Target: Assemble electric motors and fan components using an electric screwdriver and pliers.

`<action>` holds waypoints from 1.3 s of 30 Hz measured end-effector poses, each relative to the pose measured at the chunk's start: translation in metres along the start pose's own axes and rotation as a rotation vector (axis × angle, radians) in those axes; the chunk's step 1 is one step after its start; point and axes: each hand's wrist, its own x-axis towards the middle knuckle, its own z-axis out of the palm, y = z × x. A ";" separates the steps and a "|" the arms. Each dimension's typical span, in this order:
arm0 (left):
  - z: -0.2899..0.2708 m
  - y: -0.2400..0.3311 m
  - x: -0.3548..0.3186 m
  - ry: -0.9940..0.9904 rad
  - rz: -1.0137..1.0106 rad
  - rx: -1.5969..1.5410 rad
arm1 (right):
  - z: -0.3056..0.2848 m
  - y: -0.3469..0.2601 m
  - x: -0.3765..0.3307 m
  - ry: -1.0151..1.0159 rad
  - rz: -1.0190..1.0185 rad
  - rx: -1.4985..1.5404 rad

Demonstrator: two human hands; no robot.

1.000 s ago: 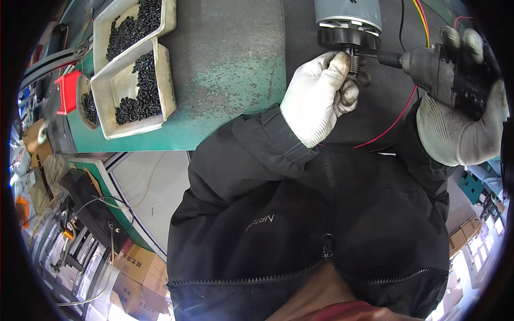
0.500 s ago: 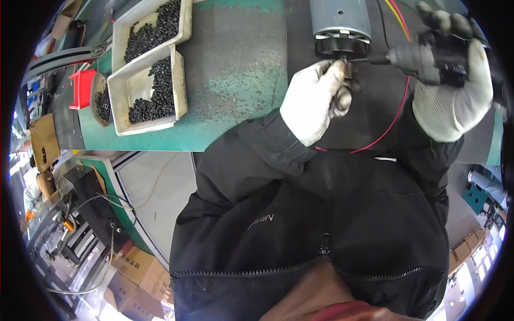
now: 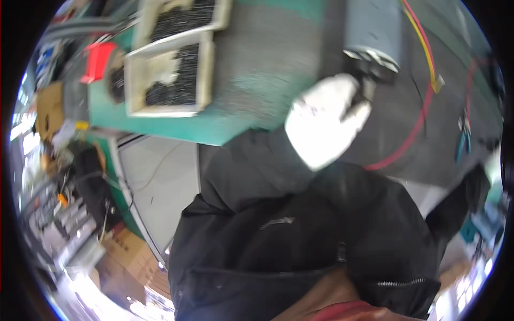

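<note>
The picture is motion-blurred. My left hand [image 3: 326,120], in a white glove, is curled around the black end cap [image 3: 369,67] of a grey cylindrical motor [image 3: 372,29] that lies on the dark mat [image 3: 375,134]. My right arm's black sleeve [image 3: 471,187] reaches toward the right rim. Only a pale sliver of my right hand [image 3: 495,158] shows there, and what it holds is hidden. No power screwdriver is in view.
Two white trays of small black parts [image 3: 171,80] [image 3: 182,16] and a red container [image 3: 96,59] sit on the green bench [image 3: 214,128] to the left. Red [image 3: 412,139] and yellow [image 3: 423,43] cables cross the mat, with teal-handled pliers [image 3: 463,142] beside them. Cardboard boxes [image 3: 123,257] lie on the floor.
My right hand, which held a black power screwdriver against the motor's end, has swung down and right to the picture's rim. My left hand stays on the end cap. The view has shifted.
</note>
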 end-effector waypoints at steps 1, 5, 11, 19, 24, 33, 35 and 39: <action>-0.006 -0.002 -0.008 0.180 0.199 0.217 | -0.002 0.095 0.012 -0.023 0.063 0.300; -0.102 0.007 -0.018 0.294 0.069 0.606 | 0.008 0.063 -0.104 -0.160 -0.234 -0.206; -0.314 -0.091 -0.031 0.542 -0.453 1.299 | 0.025 0.063 -0.097 -0.307 -0.283 -0.373; -0.378 -0.200 0.049 0.498 -0.711 1.179 | 0.030 0.068 -0.117 -0.255 -0.020 -0.027; -0.377 -0.219 0.071 0.556 -0.932 1.106 | 0.020 0.032 -0.136 -0.243 0.117 0.308; -0.270 -0.084 0.050 0.500 -0.150 -0.432 | 0.011 -0.125 -0.123 -0.743 0.353 1.467; -0.175 -0.010 0.032 0.271 -0.085 -0.932 | 0.005 -0.158 -0.130 -0.743 0.072 1.181; -0.079 0.046 0.045 -0.217 -0.124 -1.129 | -0.014 -0.237 -0.114 -0.616 -0.743 0.546</action>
